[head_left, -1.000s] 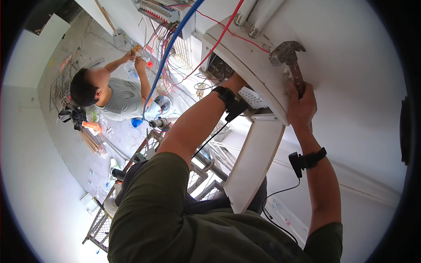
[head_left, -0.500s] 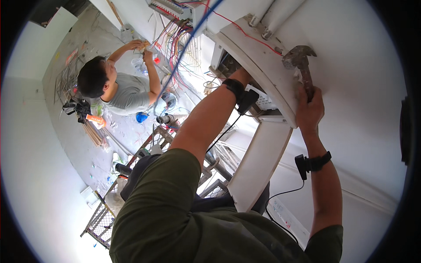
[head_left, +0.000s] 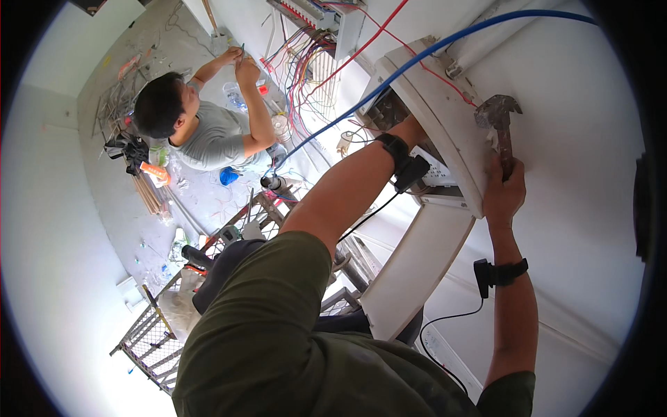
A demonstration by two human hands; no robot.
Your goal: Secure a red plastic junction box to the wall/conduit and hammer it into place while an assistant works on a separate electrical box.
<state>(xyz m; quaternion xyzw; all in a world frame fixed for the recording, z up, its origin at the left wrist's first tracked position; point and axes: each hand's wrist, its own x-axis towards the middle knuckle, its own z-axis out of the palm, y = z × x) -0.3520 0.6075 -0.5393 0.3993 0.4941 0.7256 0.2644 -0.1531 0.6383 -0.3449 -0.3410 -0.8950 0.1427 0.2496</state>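
My right hand (head_left: 505, 193) is closed round the handle of a worn claw hammer (head_left: 496, 115), whose head points up beside the white metal electrical box (head_left: 445, 115) on the wall. My left forearm reaches into the box's opening. Only the back part of my left hand (head_left: 410, 132) shows at the rim; its fingers are hidden inside. A white perforated plate (head_left: 436, 169) sits in the opening below that wrist. From the box's lower end hangs an open white panel (head_left: 419, 267). A thick blue cable (head_left: 417, 61) crosses in front of the box, with a thin red wire (head_left: 439, 75) near it.
At the far left a co-worker (head_left: 208, 135) in a grey shirt works with both hands raised near bundles of coloured wires (head_left: 306, 66). A scaffold frame with mesh (head_left: 149, 340) stands at lower left. Cut rods (head_left: 149, 194) and debris lie on the floor.
The blue cable has swung right and now runs across the box's front. The surroundings have shifted slightly in view. My right hand still grips the hammer, and my left remains inside the box.
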